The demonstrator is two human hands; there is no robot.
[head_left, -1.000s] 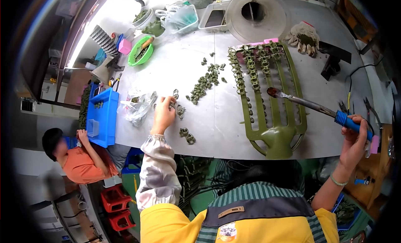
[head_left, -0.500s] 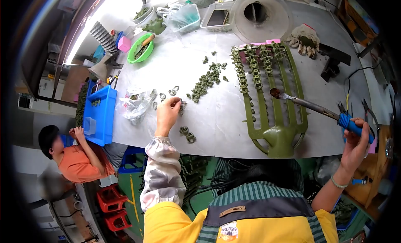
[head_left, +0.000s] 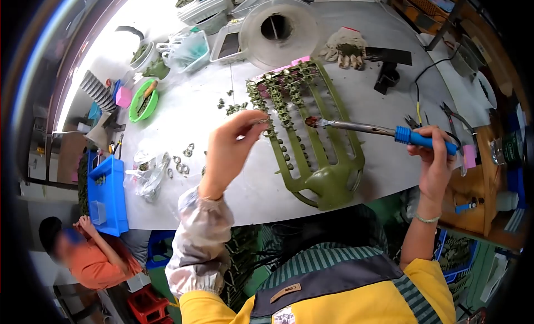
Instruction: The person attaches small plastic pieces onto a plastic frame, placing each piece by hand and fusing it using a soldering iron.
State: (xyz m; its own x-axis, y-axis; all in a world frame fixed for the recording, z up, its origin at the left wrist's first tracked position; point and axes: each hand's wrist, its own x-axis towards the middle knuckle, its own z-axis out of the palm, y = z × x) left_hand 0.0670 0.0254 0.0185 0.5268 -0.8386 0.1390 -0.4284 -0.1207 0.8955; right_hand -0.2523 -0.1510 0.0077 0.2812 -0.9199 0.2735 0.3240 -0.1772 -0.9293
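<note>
My left hand [head_left: 232, 148] is closed in a pinch on a small green ring [head_left: 268, 132], partly hidden by the fingertips, at the left bar of a green pronged frame [head_left: 329, 182]. Rows of similar rings line the upper parts of that frame's bars. My right hand [head_left: 435, 162] is wrapped round the blue handle of a soldering iron [head_left: 361, 127]. Its dark, coated tip lies over the middle bars, to the right of my left fingertips. Several loose rings [head_left: 182, 168] lie on the table, left of my left hand.
A crumpled plastic bag [head_left: 147, 176] and a blue tray [head_left: 114, 204] are at the left. A green bowl [head_left: 143, 106], a clear round cover [head_left: 253, 37] and a glove [head_left: 344, 48] stand further back. Pliers [head_left: 453, 115] lie at right. A person in orange [head_left: 97, 263] sits lower left.
My left hand has gone from the loose rings on the table to the frame's left bar. The view has turned, so the table's things appear further left. The soldering iron stays over the frame.
</note>
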